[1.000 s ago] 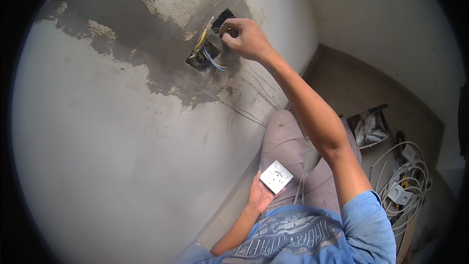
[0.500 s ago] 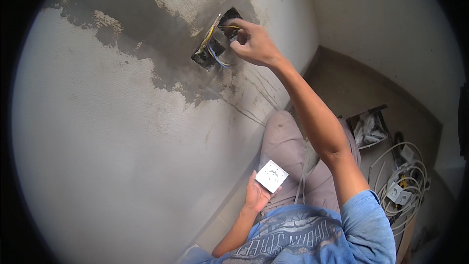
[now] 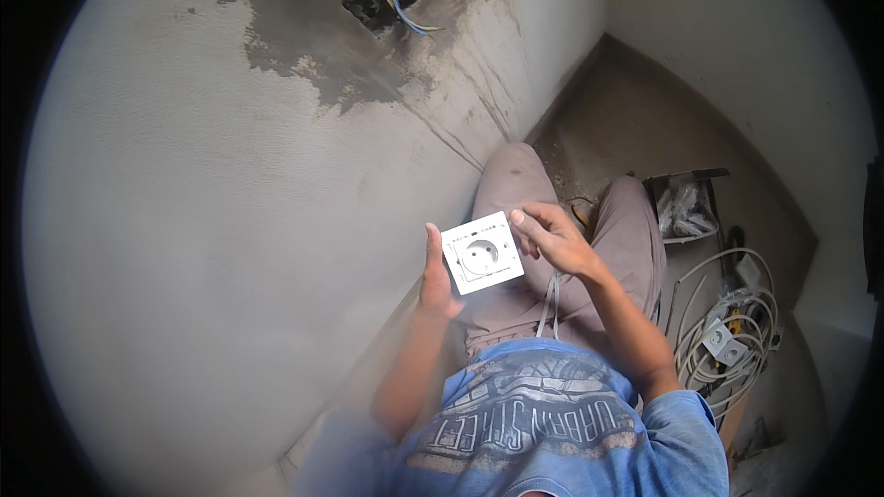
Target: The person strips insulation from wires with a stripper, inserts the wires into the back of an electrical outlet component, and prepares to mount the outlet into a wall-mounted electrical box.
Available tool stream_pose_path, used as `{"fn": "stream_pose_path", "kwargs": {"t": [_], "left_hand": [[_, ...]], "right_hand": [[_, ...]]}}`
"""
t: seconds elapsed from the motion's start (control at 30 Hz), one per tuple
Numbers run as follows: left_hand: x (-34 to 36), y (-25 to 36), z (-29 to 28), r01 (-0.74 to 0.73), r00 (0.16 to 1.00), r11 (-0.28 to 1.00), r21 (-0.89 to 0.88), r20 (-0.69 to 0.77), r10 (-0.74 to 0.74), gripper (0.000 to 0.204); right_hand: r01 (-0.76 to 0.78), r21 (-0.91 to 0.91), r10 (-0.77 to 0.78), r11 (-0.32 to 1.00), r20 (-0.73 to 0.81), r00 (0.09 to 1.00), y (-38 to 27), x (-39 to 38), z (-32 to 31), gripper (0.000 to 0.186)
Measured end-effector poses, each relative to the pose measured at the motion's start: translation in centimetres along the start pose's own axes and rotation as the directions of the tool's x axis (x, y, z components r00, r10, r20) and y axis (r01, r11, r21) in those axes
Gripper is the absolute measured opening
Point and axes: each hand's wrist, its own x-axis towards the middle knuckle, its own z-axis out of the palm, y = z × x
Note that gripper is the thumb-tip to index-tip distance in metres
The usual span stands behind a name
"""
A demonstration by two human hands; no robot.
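My left hand (image 3: pixel 437 281) grips a square white wall socket (image 3: pixel 482 253) by its left side, with its face turned up. My right hand (image 3: pixel 551 241) is at the socket's upper right corner, thumb and fingertips pinching at that edge. Above, in the wall, a dark recessed junction box (image 3: pixel 368 9) has yellow, blue and other loose wires (image 3: pixel 401 11) hanging out of it.
A grey plaster patch (image 3: pixel 285 32) surrounds the box on the white wall. My bent legs (image 3: pixel 626 239) are below me. At the right on the floor lie an open box of bagged parts (image 3: pixel 686 207), a coil of pale cable (image 3: pixel 704 364) and more white sockets (image 3: pixel 723 342).
My right hand has left the wall box and come down to the socket. My left hand has raised the socket. The view has shifted, placing the wall box higher in frame.
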Motion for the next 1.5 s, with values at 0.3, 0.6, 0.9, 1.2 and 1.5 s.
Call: {"fn": "stream_pose_path", "kwargs": {"t": [0.3, 0.6, 0.9, 1.2, 1.5], "left_hand": [[1.6, -1.7, 1.0, 0.086, 0.989, 0.989, 0.123, 0.109, -0.099, 0.090], [2.8, -8.6, -7.5, -0.390, 0.865, 0.327, 0.861, 0.220, 0.451, 0.063], [-3.0, -6.3, -15.2, 0.070, 0.975, 0.465, 0.882, -0.158, 0.155, 0.050], [-1.3, -3.5, 2.7, 0.196, 0.953, 0.861, -0.469, 0.297, -0.056, 0.085], [0.4, -4.5, 2.6, 0.218, 0.920, 0.812, -0.542, 0.391, 0.014, 0.080]], "right_hand": [[0.080, 0.239, -0.041, 0.968, -0.163, 0.986, 1.3, -2.9, 0.3, 0.025], [0.111, 0.209, -0.056, 0.972, -0.249, 0.967, 1.8, -3.0, -0.4, 0.017], [0.272, -0.097, -0.288, 0.957, -0.392, 0.874, 1.3, -4.4, -1.2, 0.012], [0.594, -0.697, -0.806, 0.403, 0.037, 0.591, 2.0, -4.4, 0.8, 0.043], [0.458, -0.798, -0.753, 0.391, 0.009, 0.658, 2.2, -5.5, 0.3, 0.047]]}}
